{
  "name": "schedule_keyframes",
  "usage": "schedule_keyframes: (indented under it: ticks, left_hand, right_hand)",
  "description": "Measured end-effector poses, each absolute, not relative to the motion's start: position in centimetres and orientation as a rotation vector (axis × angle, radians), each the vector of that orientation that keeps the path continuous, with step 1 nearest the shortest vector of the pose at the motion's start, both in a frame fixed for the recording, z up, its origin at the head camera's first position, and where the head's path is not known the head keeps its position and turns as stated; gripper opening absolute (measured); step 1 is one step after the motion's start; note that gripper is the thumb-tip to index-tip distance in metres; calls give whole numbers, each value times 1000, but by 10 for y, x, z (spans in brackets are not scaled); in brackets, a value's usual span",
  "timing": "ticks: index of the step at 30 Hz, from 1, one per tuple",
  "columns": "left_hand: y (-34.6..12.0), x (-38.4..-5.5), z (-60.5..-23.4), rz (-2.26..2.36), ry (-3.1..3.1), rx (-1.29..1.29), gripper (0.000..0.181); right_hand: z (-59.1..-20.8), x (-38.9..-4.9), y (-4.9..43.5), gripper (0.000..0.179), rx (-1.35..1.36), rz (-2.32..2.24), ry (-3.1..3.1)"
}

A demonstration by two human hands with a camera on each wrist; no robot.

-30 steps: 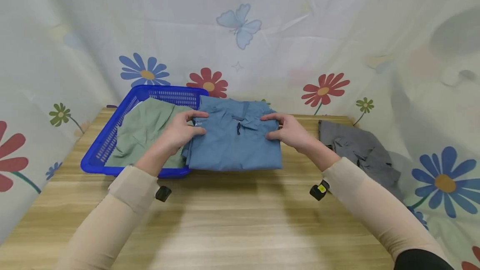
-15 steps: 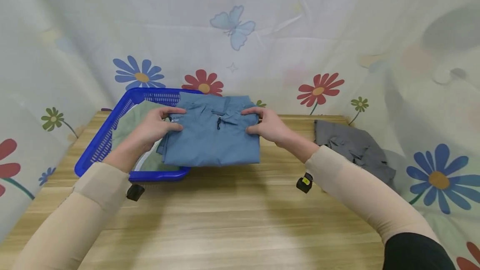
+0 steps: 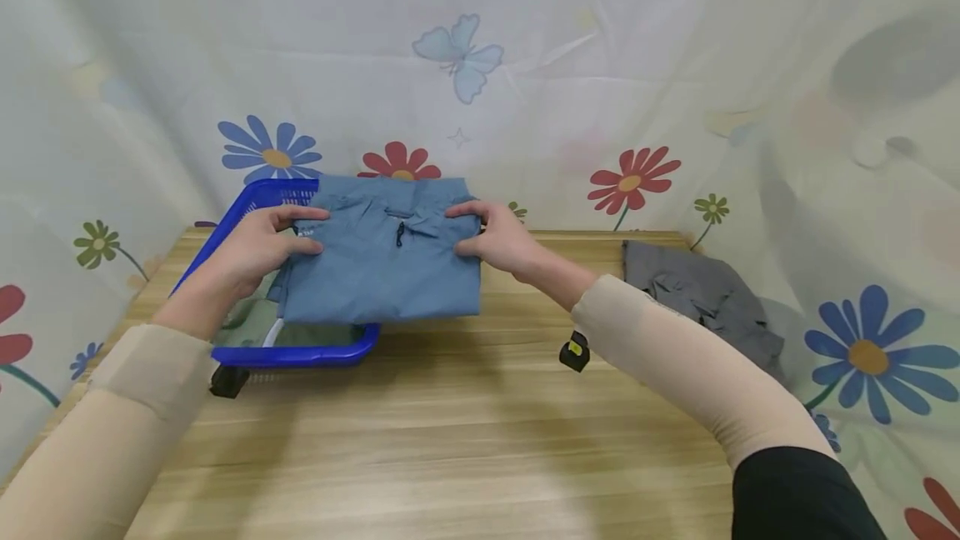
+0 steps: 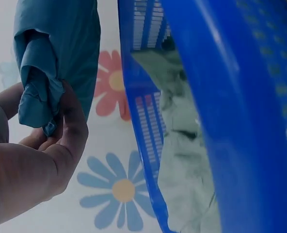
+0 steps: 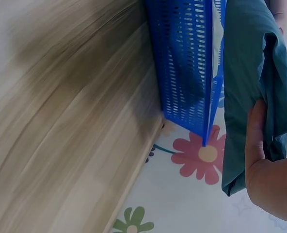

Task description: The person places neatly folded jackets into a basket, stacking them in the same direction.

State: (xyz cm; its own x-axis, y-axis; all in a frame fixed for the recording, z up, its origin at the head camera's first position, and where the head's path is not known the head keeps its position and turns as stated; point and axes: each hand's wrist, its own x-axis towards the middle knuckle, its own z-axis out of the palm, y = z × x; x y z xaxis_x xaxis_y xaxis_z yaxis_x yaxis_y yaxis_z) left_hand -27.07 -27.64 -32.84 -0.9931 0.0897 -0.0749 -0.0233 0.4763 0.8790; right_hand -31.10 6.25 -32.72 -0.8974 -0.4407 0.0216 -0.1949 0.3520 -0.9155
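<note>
A folded blue jacket (image 3: 382,273) with a small dark zipper pull is held up level between both hands. My left hand (image 3: 258,248) pinches its left side, and in the left wrist view the fingers (image 4: 74,121) curl under the folded layers. On the opposite side my right hand (image 3: 502,240) grips the edge, with a digit pressed along the fold in the right wrist view. Beneath the jacket's left part is a blue plastic basket (image 3: 300,355), partly hidden by it. Light green clothing (image 4: 182,160) lies inside the basket.
A dark grey folded garment (image 3: 697,294) lies at the right of the wooden table (image 3: 420,448). Behind and on both sides hangs a white curtain (image 3: 570,107) printed with flowers and a butterfly.
Both hands have carried the blue jacket leftward, from beside the basket's right part to over it. More of the basket and green clothing is now covered. The grey garment has stayed put.
</note>
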Motion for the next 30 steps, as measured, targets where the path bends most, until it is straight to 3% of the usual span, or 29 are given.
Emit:
schedule_keyframes:
  ticks: [30]
  left_hand:
    - [-375,-282,-338,1450,2499,-5,68]
  right_hand:
    - [-347,-319,-29,48,-607,-1733,2341]
